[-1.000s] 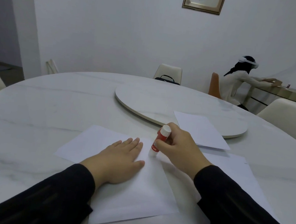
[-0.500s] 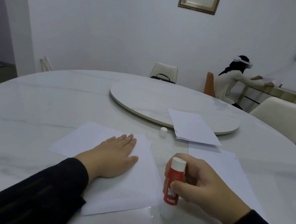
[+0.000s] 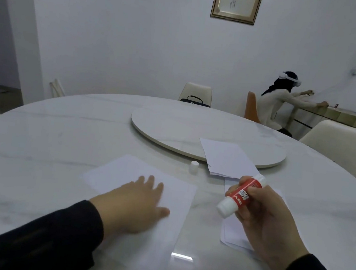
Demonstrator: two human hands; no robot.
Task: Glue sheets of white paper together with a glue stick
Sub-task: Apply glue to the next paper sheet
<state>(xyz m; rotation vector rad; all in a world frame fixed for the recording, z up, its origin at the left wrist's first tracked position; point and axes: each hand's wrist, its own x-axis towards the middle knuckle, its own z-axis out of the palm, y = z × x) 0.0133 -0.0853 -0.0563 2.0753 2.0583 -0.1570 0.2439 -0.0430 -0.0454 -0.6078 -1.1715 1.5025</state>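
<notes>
While left hand [image 3: 134, 205] flat, glue stick [image 3: 240, 195] tilted.

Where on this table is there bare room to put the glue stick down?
Bare marble lies left of the sheet under the left hand, and in the strip between it and the right-hand sheets. The turntable is free at the back. It is crowded by the cap and paper stack.

White walls [image 3: 138, 42], gilt-framed picture [image 3: 236, 3], round marble table [image 3: 63, 133] (turntable [image 3: 174, 123] centred), cream chairs [image 3: 197, 93].
</notes>
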